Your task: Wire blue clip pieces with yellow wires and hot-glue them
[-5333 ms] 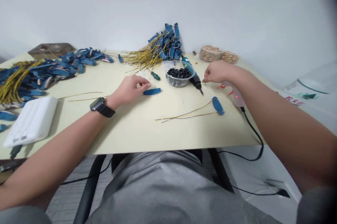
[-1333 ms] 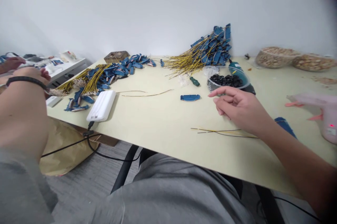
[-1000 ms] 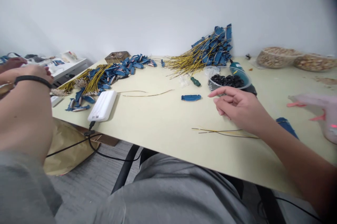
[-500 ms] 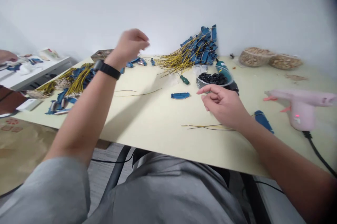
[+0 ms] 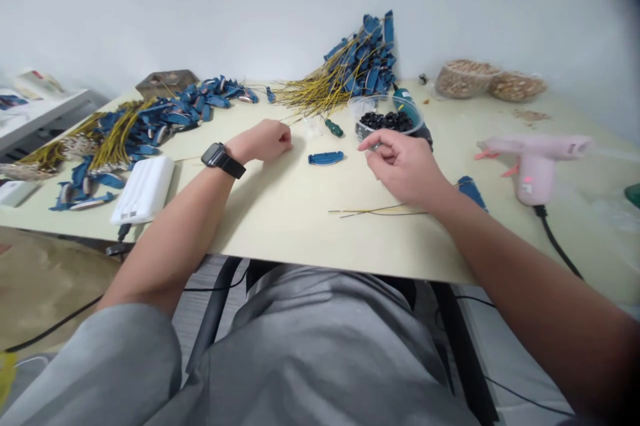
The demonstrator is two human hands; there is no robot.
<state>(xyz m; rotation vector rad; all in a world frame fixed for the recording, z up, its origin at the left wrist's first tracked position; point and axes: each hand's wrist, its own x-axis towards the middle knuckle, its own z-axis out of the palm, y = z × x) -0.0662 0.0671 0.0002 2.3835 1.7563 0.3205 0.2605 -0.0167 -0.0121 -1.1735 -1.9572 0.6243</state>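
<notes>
My left hand [image 5: 266,140], a dark watch [image 5: 219,158] on its wrist, is closed with curled fingers low over the table; whatever it holds is hidden. A thin wire shows just left of that wrist. My right hand [image 5: 403,163] is partly curled, index finger and thumb close together in front of the clear tub [image 5: 419,129] of small black parts [image 5: 387,121]. Something tiny may be between those fingers; I cannot make it out. A curved blue plastic piece [image 5: 325,159] lies between my hands. Another blue piece [image 5: 472,192] with yellow and black wires [image 5: 370,211] lies partly under my right forearm.
A pink glue gun [image 5: 536,158] with a lit red light is at right. A green-handled tool [image 5: 334,128] lies near the tub. Wired blue pieces [image 5: 367,59] are heaped at the wall, more [image 5: 165,116] at left beside a white power bank [image 5: 143,190]. Filled bags [image 5: 466,78] stand back right.
My left hand has come down from above the table to its surface, uncovering the power bank and the blue heap. My right hand stays by the tub. The view has shifted slightly.
</notes>
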